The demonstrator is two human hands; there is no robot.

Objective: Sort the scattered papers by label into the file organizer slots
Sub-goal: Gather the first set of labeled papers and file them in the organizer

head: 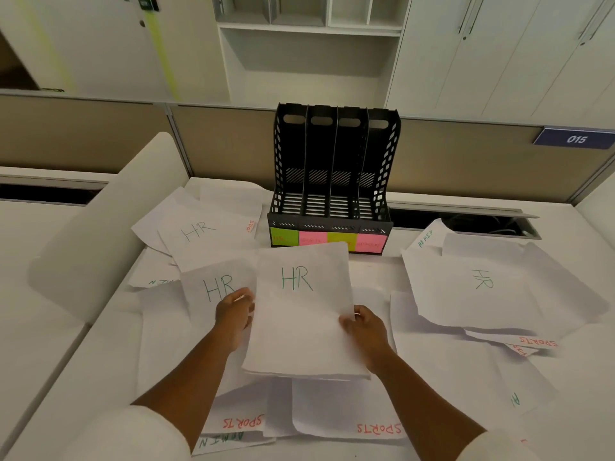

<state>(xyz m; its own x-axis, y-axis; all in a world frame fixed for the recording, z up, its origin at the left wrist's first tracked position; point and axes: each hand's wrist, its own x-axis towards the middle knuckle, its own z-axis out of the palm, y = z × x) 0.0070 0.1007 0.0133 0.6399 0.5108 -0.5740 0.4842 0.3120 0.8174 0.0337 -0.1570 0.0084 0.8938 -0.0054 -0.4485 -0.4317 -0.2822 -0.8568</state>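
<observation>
Hands are gripping an HR sheet (301,314) at both edges, left hand (233,316) and right hand (364,331), above scattered papers (466,294) before the empty file organizer (334,181) on the table (50,344).

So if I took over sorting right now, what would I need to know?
Right hand grips an HR sheet by its right edge; left hand is at its left edge, over a second HR sheet.
The black organizer stands behind, its four slots empty, with sticky-note labels on the front.
Nothing is filed yet.
Left to do: every sheet, meaning more HR papers, SPORTS papers and ADMIN papers scattered over the desk.
</observation>
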